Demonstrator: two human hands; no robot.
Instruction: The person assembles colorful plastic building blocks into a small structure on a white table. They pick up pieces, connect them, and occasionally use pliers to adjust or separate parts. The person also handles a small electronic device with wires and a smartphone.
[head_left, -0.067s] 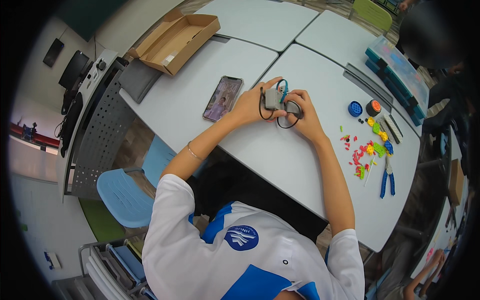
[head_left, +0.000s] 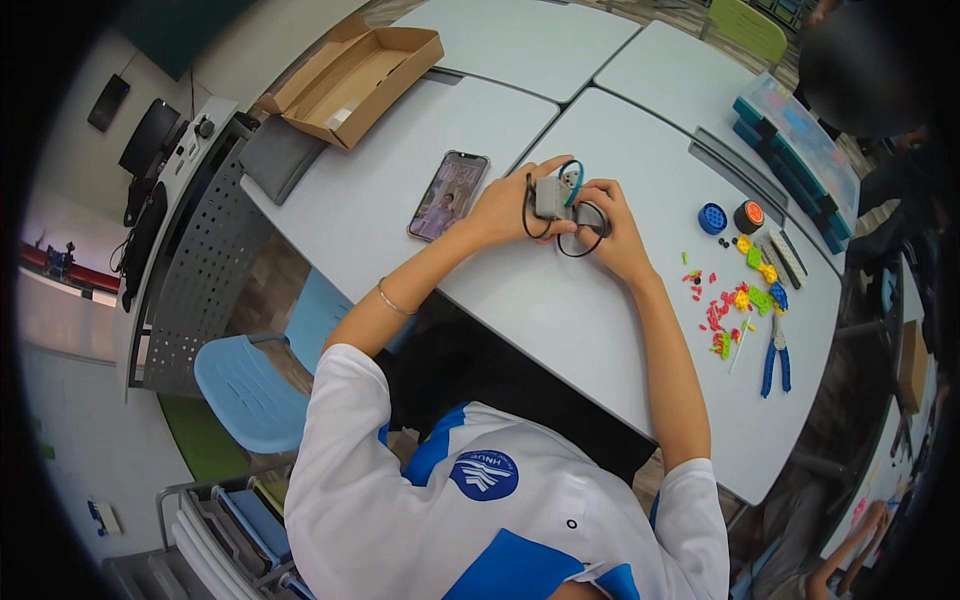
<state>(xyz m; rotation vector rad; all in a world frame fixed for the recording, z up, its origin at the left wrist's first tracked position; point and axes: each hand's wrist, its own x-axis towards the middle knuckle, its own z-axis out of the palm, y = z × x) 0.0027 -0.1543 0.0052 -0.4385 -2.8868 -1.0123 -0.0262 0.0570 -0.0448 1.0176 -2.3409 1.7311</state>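
Observation:
Both my hands hold a small grey block-built assembly (head_left: 549, 198) above the white table. Black cables loop out on both sides of it, and a teal cable (head_left: 571, 172) arches over its top. My left hand (head_left: 505, 208) grips the assembly's left side, fingers wrapped behind it. On the other side, my right hand (head_left: 612, 222) has its fingers closed round a darker grey part (head_left: 592, 217) at the assembly's right end. The fingertips are partly hidden behind the pieces. A phone (head_left: 448, 197) with a lit screen lies just left of my left hand.
Right of my arm lie small red pegs (head_left: 715, 312), yellow and green pieces, blue-handled pliers (head_left: 775, 365), a blue wheel (head_left: 712, 218) and a black-and-orange wheel (head_left: 748, 215). Teal organiser cases (head_left: 795, 160) stand far right. An open cardboard box (head_left: 365, 90) sits far left. A blue chair (head_left: 250, 390) stands left.

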